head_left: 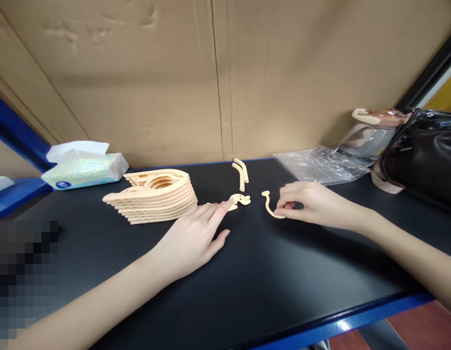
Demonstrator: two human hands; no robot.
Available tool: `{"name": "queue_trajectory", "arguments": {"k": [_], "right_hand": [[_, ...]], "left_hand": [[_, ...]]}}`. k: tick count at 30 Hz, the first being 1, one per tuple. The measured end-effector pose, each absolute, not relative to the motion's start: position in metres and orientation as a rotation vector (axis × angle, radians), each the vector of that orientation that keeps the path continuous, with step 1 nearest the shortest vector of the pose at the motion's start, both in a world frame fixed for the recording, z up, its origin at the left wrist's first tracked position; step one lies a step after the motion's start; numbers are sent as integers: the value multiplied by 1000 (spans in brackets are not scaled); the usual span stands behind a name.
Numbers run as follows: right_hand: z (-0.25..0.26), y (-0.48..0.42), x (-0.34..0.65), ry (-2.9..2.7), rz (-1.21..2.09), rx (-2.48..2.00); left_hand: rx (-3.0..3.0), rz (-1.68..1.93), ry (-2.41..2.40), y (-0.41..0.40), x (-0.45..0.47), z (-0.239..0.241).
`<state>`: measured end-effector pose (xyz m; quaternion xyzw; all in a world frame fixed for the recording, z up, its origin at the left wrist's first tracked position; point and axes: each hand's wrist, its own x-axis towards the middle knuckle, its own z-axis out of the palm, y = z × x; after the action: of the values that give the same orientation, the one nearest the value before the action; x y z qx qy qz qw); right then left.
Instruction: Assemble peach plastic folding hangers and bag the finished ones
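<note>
My left hand (196, 231) lies over the tabletop with its fingers stretched forward and the thumb apart. Its fingertips rest on a small cream plastic piece (243, 199) with dark holes, which they partly cover. A curved cream hook (268, 203) is pinched by its lower end between the thumb and fingers of my right hand (301, 204); its wider end points up and away. Behind the small piece lie two slim curved cream arms (243, 172), side by side. Left of my left hand stands a neat stack of cream folded plastic hangers (159, 197).
A tissue pack (86, 167) sits at the back left of the black table (225, 301). Clear plastic wrap (320, 165), a drinking bottle (367, 138) and a dark bag (425, 150) are on the right. Cardboard (167, 87) stands along the back edge.
</note>
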<state>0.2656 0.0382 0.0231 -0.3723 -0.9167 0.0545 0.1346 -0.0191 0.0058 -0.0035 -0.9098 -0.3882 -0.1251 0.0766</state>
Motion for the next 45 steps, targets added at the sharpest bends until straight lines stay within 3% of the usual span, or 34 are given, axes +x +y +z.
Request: {"name": "queue_trajectory", "arguments": {"k": [14,33,45], "right_hand": [[17,129,203,-2450,-281,-1597],[10,181,168,-2479,-379,-1610],[15,164,185,-2498,-173,-1637]], "left_hand": [[-2761,-368,-1146,6,-21,-3],[-2780,-393,-1074,6,-23,-2],[-2780,-424,-1066,7,-23,-4]]}}
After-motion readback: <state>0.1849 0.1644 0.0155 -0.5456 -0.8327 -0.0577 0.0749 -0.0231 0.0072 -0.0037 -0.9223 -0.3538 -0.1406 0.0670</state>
